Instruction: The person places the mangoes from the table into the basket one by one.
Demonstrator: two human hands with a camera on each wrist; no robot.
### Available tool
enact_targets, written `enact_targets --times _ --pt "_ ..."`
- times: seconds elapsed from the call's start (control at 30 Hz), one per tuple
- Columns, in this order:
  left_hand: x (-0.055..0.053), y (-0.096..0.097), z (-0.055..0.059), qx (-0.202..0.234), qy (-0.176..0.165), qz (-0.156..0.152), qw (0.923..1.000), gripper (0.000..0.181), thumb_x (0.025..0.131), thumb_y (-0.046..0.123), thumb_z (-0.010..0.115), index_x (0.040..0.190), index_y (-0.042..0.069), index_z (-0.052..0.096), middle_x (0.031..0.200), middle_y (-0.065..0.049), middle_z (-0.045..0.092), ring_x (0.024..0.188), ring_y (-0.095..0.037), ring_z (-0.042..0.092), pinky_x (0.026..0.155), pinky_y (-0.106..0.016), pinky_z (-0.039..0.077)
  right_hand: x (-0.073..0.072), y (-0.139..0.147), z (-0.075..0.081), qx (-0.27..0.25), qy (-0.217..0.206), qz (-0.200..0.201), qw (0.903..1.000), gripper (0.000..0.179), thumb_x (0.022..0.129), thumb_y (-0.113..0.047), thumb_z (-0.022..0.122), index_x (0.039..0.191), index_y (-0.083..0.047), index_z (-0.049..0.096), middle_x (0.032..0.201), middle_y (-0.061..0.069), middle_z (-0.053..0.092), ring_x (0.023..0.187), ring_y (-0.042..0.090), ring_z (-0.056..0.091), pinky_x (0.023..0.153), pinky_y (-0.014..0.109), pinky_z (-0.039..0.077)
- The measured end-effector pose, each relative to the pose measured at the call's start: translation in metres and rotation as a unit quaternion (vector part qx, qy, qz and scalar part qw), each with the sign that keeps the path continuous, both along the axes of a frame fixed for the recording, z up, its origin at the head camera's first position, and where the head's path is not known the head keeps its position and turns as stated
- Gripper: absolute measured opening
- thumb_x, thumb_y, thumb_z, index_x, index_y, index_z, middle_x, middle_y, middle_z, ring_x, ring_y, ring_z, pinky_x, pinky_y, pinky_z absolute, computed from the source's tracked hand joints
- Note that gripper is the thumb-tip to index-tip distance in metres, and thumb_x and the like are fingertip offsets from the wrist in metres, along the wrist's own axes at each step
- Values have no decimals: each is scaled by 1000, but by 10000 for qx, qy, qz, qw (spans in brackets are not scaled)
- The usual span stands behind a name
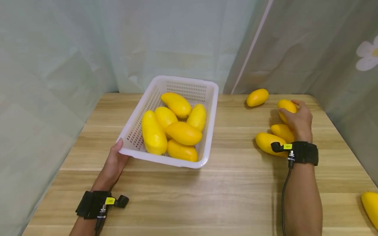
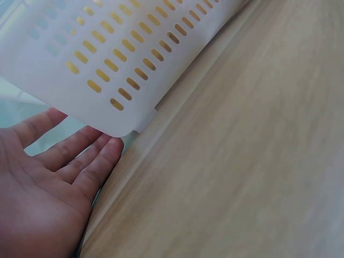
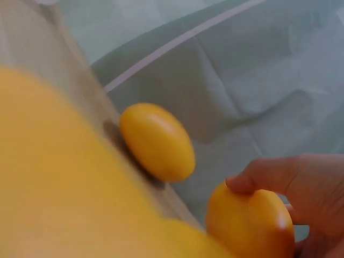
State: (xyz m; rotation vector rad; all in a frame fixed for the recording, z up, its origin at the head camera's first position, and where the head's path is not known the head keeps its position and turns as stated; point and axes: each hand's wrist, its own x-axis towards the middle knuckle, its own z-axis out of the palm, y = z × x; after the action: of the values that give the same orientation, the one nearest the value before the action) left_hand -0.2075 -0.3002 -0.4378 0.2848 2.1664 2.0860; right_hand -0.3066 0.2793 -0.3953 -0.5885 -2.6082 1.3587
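In the head view my left hand (image 1: pixel 113 162) holds the near left corner of a white plastic basket (image 1: pixel 174 161), thumb at the rim. The left wrist view shows the fingers of this hand (image 2: pixel 48 177) fairly straight, their tips against the outside of the slotted basket (image 2: pixel 129 59). Several yellow mangoes (image 1: pixel 184 132) lie piled in the basket. Over at the far right, my right hand (image 1: pixel 301 119) grips another mango (image 1: pixel 287 108) between thumb and fingers. The right wrist view has the thumb pressed on this mango's skin (image 3: pixel 244 220).
Two mangoes (image 1: pixel 283 132) lie close together by the right wrist, one partly hidden by its strap. A single mango (image 1: pixel 258 97) is near the table's back edge, another (image 1: pixel 370 208) at the right edge. Curtains (image 1: pixel 183 39) hang behind the wooden table (image 1: pixel 236 196).
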Motion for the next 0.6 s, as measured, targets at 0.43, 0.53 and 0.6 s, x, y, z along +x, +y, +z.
enact_targets --times 0.43,0.53,0.6 --pt "2 1 3 -27 5 29 10000 49 97 43 18 144 33 19 146 -1 17 125 -27 24 100 -49 10 9 -20 37 -1078 97 526 9927 77 77 -52 62 142 -28 28 138 14 28 112 28 35 91 43 28" --pt "4 2 6 -23 -74 34 10000 48 96 44 19 143 34 20 145 2 18 125 -26 25 100 -49 10 12 -26 47 -977 193 633 9930 75 77 -52 62 141 -29 29 136 14 29 110 27 35 90 43 28" --pt "5 3 8 -28 -85 39 10000 47 96 43 19 143 35 20 145 2 18 124 -27 25 100 -49 10 14 -32 53 -886 299 748 9928 74 78 -51 62 141 -29 30 135 14 30 110 27 35 89 42 29"
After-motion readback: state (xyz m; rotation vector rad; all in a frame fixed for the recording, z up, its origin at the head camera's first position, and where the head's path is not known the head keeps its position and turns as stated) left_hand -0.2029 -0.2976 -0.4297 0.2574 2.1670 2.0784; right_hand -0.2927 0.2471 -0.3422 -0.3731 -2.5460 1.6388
